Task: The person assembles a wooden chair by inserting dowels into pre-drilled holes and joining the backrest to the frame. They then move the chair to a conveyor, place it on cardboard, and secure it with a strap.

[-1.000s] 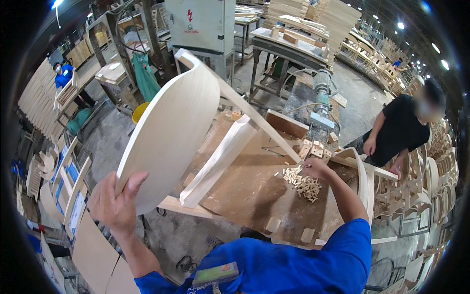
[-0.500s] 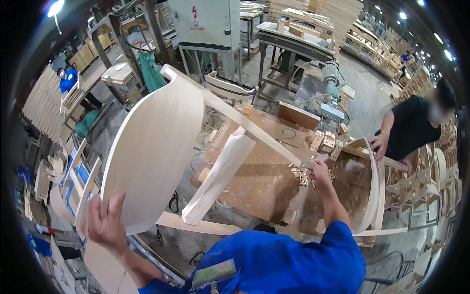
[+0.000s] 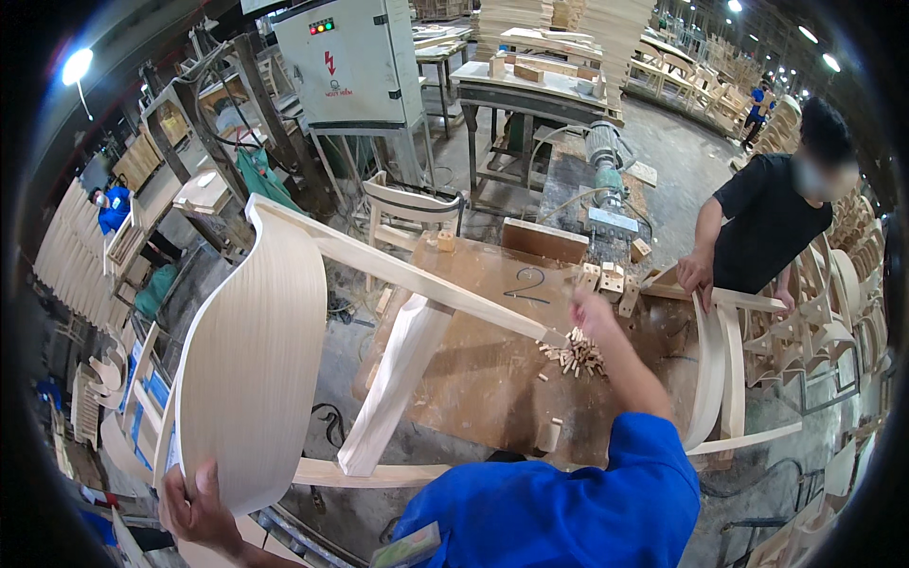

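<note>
Pale wood with a fine grain makes up the broad curved panel [image 3: 251, 369] that I hold on its end to the left of the scuffed brown tabletop [image 3: 464, 364]. My left hand [image 3: 201, 511] is clamped on the panel's lower edge, thumb over the near face. From the panel's upper corner a long, straight, pale wooden bar [image 3: 407, 275] slants across above the tabletop, its other end just beside a loose heap of short wooden dowels [image 3: 574, 356] right of the tabletop's middle. My right hand [image 3: 589, 314] is over the tabletop by that heap, well apart from my left; it is blurred, and I cannot tell whether its fingers are closed on anything.

Under the bar, a thick pale wooden post [image 3: 393, 383] slants down past the tabletop's left edge. Toward the tabletop's far right corner sit small wooden blocks with drilled holes [image 3: 611, 279], and an upright reddish-brown board [image 3: 544, 240] stands along its far edge. Beyond that edge is a grey-and-green electric motor [image 3: 606, 166].

At the tabletop's right end, a person in a black shirt [image 3: 772, 227] has a hand on a curved pale wooden frame [image 3: 708, 379]. Past the tabletop's far left corner stands a light grey metal cabinet [image 3: 346, 66].
</note>
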Tool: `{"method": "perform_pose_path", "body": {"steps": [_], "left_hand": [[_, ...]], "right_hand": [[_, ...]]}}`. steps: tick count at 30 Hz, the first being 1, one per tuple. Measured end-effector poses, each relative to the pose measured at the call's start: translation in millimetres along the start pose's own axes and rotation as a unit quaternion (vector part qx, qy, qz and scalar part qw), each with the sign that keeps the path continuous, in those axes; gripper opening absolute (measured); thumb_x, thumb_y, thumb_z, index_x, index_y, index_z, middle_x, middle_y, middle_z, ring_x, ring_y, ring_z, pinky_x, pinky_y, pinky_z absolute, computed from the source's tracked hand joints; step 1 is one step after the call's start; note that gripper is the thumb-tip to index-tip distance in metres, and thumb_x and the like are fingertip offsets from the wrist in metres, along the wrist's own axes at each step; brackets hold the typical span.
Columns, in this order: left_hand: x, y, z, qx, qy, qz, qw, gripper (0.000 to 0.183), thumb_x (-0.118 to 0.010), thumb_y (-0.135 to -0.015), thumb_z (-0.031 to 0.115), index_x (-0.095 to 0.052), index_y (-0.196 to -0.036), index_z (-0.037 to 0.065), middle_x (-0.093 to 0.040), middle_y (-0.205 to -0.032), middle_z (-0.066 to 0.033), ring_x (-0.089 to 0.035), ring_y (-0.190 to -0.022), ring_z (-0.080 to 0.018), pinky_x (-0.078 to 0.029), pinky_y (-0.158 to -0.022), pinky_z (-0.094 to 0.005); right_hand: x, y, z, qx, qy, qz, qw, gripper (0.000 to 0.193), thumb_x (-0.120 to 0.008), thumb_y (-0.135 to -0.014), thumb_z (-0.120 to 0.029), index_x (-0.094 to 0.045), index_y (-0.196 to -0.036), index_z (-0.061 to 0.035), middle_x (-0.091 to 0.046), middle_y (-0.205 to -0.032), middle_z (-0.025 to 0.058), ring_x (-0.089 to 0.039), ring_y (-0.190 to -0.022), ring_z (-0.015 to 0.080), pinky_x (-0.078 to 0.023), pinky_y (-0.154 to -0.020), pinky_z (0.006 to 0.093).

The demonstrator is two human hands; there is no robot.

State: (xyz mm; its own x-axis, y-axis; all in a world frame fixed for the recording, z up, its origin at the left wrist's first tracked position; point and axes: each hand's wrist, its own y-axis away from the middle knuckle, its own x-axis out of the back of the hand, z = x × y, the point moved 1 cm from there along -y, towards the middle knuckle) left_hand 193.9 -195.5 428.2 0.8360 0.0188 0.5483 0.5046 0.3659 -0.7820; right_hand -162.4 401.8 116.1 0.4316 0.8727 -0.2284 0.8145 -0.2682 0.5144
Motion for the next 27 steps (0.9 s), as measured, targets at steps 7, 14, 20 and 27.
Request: {"method": "perform_pose_path", "body": {"steps": [7,14,20,27], "left_hand": [[6.3,6.6,5.2,-0.035,-0.068,0.024,0.997,0.035,-0.087,-0.080,0.029,-0.064,-0.084,0.003,-0.055,-0.066,-0.0057,-0.052,-0.056,-0.0214,-0.044,-0.055,-0.0348],[27.6,11.5,12.0,-0.022,-0.035,-0.004,0.999,0.027,-0.085,-0.076,0.019,-0.069,-0.089,0.002,-0.054,-0.067,-0.0077,-0.050,-0.059,-0.0197,-0.043,-0.060,-0.0333],[7.4,-0.2,21.7,-0.085,0.001,0.037,0.996,0.048,-0.097,-0.063,0.039,-0.066,-0.079,0.005,-0.056,-0.063,-0.0068,-0.056,-0.057,-0.0243,-0.043,-0.056,-0.0361],[33.9,10.8,-3.5,-0.090,0.010,0.069,0.993,0.056,-0.089,-0.065,0.059,-0.066,-0.072,0.009,-0.056,-0.061,-0.0049,-0.058,-0.054,-0.0241,-0.042,-0.053,-0.0357]], "right_hand": [[-82.3,35.2,-156.7,0.367,0.018,0.030,0.930,0.035,-0.064,-0.105,-0.033,-0.061,-0.122,-0.0027,-0.065,-0.091,0.0027,-0.062,-0.075,0.0126,-0.054,-0.062,0.0294],[-99.7,222.7,107.3,0.050,0.279,-0.417,0.864,0.031,-0.063,-0.107,-0.032,-0.067,-0.114,-0.0014,-0.073,-0.101,0.0084,-0.070,-0.093,0.0174,-0.056,-0.083,0.0323],[-200.5,229.0,189.0,0.006,0.050,-0.393,0.918,0.061,-0.072,-0.102,-0.029,-0.041,-0.149,-0.0069,-0.063,-0.123,0.0042,-0.061,-0.110,0.0137,-0.052,-0.088,0.0309],[-262.2,245.5,181.8,0.010,-0.035,-0.350,0.936,0.050,-0.076,-0.099,-0.034,-0.051,-0.136,-0.0136,-0.064,-0.120,0.0001,-0.062,-0.105,0.0131,-0.055,-0.084,0.0332]]}}
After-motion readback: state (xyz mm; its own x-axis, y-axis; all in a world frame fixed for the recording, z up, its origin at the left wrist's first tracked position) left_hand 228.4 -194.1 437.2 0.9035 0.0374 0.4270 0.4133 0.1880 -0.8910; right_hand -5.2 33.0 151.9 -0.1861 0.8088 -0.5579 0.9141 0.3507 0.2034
